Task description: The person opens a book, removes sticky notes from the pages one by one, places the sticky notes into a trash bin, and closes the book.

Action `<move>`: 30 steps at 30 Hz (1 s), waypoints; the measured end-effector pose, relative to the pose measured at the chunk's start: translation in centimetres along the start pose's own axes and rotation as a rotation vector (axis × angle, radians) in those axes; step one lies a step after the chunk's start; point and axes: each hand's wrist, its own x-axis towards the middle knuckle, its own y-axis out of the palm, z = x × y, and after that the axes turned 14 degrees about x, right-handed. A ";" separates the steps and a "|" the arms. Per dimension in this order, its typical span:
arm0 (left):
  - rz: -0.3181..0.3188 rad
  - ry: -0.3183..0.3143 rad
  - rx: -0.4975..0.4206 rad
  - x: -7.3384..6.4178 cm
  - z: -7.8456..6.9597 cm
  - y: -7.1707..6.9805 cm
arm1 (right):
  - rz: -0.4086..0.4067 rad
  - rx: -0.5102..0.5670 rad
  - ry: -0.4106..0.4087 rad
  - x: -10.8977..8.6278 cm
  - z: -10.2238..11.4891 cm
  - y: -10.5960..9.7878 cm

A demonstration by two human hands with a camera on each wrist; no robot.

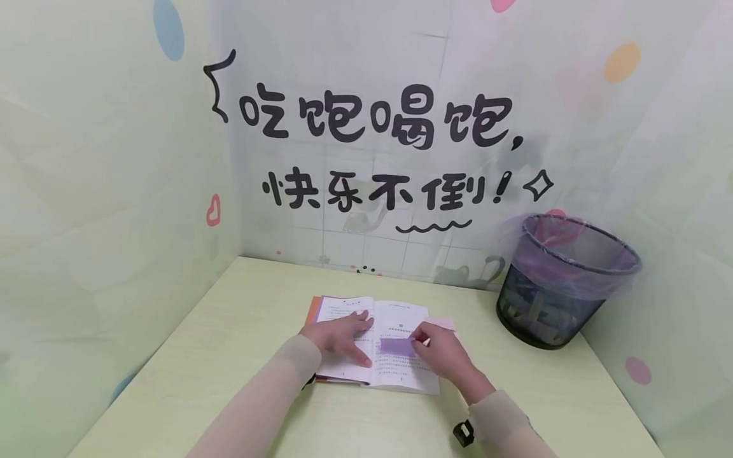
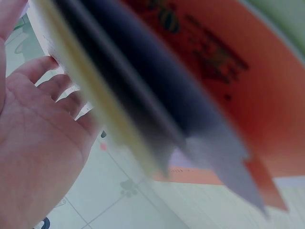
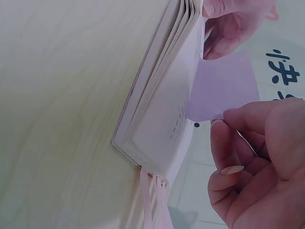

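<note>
An open book lies on the table, its printed pages facing up. My left hand rests on the left page with the fingers spread. In the left wrist view that hand is beside the blurred page edges and the orange cover. Over the right page, my right hand pinches one end of a flat purple card between thumb and forefinger. The right wrist view shows the purple card with rounded corners, close over the page, held at its edge by the right hand.
A black mesh bin with a purple liner stands at the table's back right. Pink strips stick out from the book's edge. A light wooden table is backed by a printed wall sheet.
</note>
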 end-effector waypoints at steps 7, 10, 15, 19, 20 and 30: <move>0.004 -0.008 -0.001 -0.3 0.1 0.1 | -0.019 0.018 0.012 -0.4 0.2 -1.1; 0.004 -0.016 0.004 -0.2 0.1 0.2 | -0.041 0.026 0.025 -0.4 0.4 -2.4; 0.008 -0.035 -0.009 0.0 0.0 0.2 | -0.084 0.006 0.014 0.0 0.3 -5.7; 0.010 -0.045 -0.009 0.0 0.0 0.2 | -0.133 -0.032 -0.009 0.3 0.4 -9.4; 0.009 -0.047 -0.009 0.1 0.0 0.2 | -0.150 -0.041 -0.016 0.4 0.4 -10.4; 0.009 -0.051 0.002 0.1 0.3 0.4 | -0.417 -0.126 -0.063 0.7 1.9 -20.6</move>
